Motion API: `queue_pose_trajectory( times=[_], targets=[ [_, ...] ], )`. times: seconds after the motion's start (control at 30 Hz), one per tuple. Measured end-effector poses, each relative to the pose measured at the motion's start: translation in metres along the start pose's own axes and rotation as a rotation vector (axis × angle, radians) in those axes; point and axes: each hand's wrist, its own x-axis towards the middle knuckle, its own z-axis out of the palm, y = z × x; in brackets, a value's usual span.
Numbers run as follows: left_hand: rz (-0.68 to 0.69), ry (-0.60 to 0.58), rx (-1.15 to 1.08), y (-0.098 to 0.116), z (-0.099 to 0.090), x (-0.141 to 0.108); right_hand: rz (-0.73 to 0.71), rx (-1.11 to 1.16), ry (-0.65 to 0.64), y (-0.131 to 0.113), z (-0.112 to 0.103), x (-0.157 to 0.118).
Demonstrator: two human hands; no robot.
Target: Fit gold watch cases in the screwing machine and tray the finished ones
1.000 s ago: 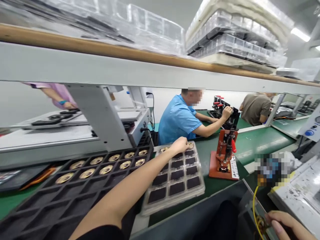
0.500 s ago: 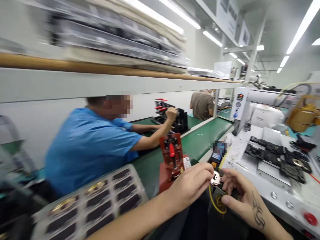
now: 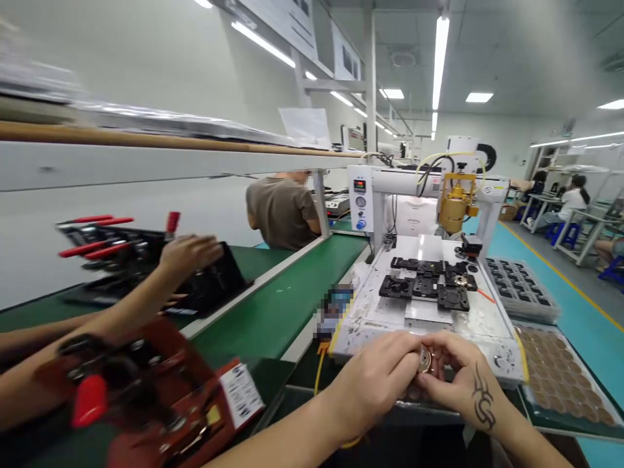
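A small, round, gold-coloured metal part (image 3: pixel 426 359) is held between my two hands, in front of a white benchtop machine (image 3: pixel 363 331). My left hand (image 3: pixel 377 370) pinches its left side with closed fingers. Around its right side curl the fingers of my right hand (image 3: pixel 455 370), the thumb against the lower edge. Fingers cover much of the part, so its full shape is hidden. Black fixture blocks (image 3: pixel 426 284) lie on the machine bed beyond my hands, and a gold-coloured machine head (image 3: pixel 453 208) hangs above them.
At lower left stands a red clamp fixture (image 3: pixel 166 396). A co-worker's hand (image 3: pixel 190 253) is at a black clamp fixture (image 3: pixel 217 276) behind the green belt (image 3: pixel 287 299). A phone (image 3: pixel 335 305) lies left of the machine. Trays (image 3: pixel 568 374) of round brown pieces sit right.
The view has swung right, bringing the whole machine and the trays into sight. My right hand has closed in on the round metal part, which was in my left hand with the right hand apart.
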Motion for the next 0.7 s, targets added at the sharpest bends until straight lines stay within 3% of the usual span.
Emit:
queue_pose_trajectory(
  times=[0.1,0.2,0.27,0.37,0.47,0.6,0.7],
  targets=[
    [-0.05,-0.036,-0.152,-0.02,0.025,0.029,0.047,-0.107,0.121,0.013,-0.036,-0.007],
    [-0.234,-0.164,-0.231,-0.059,0.049,0.074,0.105,-0.183,0.266,0.021,-0.074,-0.014],
    [-0.373,-0.266,-0.155,-0.089,0.07,0.109,0.117,-0.216,0.371,0.022,-0.095,-0.018],
    [-0.453,-0.385,-0.092,-0.127,0.109,0.154,0.107,-0.255,0.482,0.018,-0.116,-0.028],
    [-0.5,-0.552,-0.048,-0.147,0.141,0.178,0.109,-0.29,0.546,0.014,-0.129,-0.047],
    [-0.526,-0.759,-0.026,-0.16,0.156,0.195,0.139,-0.303,0.551,0.01,-0.148,-0.07],
    [-0.542,-0.896,-0.031,-0.167,0.158,0.211,0.15,-0.337,0.518,0.002,-0.163,-0.067]
  ],
)
